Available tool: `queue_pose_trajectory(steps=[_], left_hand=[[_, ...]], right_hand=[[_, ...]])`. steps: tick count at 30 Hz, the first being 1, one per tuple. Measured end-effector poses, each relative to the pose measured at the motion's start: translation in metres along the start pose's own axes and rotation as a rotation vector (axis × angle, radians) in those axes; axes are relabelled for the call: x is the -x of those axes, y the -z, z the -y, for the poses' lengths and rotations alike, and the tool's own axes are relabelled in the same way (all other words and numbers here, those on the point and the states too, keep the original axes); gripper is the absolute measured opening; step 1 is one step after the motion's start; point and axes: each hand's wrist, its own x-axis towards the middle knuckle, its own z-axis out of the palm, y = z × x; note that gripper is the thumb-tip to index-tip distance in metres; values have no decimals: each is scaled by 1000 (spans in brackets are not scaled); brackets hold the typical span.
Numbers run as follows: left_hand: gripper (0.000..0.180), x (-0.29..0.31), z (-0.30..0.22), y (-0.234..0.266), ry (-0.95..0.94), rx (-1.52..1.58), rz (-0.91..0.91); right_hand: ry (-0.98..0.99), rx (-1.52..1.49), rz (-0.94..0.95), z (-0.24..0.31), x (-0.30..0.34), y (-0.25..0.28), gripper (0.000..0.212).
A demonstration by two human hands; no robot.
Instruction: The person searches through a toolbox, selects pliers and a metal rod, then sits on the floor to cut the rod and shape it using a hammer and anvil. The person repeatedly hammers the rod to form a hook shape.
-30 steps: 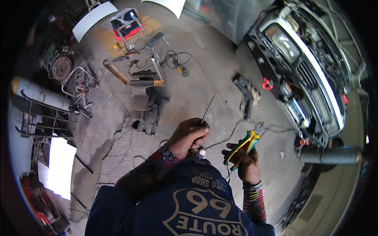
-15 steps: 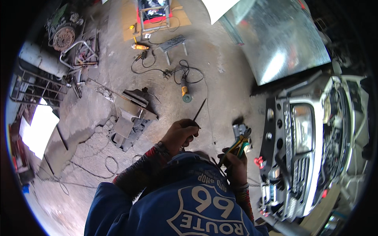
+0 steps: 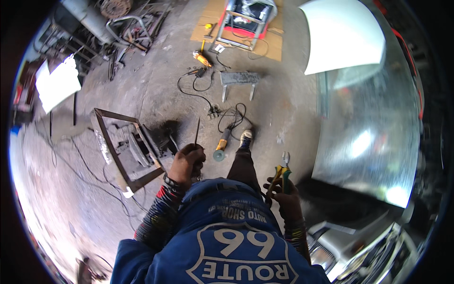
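My left hand (image 3: pixel 187 163) is closed around a thin dark rod (image 3: pixel 197 131) that points up and away from the fingers. My right hand (image 3: pixel 283 196) grips pliers (image 3: pixel 283 176) with yellow and green handles, their metal head pointing away from me. Both hands are in front of my blue shirt, well apart from each other. Left of my left hand, a rectangular metal frame (image 3: pixel 106 149) stands tilted by a dark vise (image 3: pixel 139 149), which it partly hides. Ahead, between the hands, an angle grinder (image 3: pixel 222 143) with a green disc lies on the floor.
My shoe (image 3: pixel 246 139) is beside the grinder's looped cord. Farther off are a small metal stand (image 3: pixel 240 78), another orange grinder (image 3: pixel 202 58) and cardboard (image 3: pixel 274 45). A large metal sheet (image 3: pixel 364 137) and a car front (image 3: pixel 364 248) are on the right. Cables (image 3: pixel 101 182) trail across the floor at left.
My view has swung right; the floor things sit farther left or lower, and the car has slid to the bottom right. One leg now shows stepping forward. Both hands keep their hold.
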Motion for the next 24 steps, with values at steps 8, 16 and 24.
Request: queue_pose_trajectory(steps=[8,16,24], left_hand=[[8,-77,-63,-158,-183,282,-248],[7,-158,-118,-191,-246,458,-201],[8,-285,-207,-140,-111,537,-269]], right_hand=[[287,894,422,206,-188,50,26],[-25,568,625,296,-304,7,17],[-202,684,465,352,-468,-68,36]])
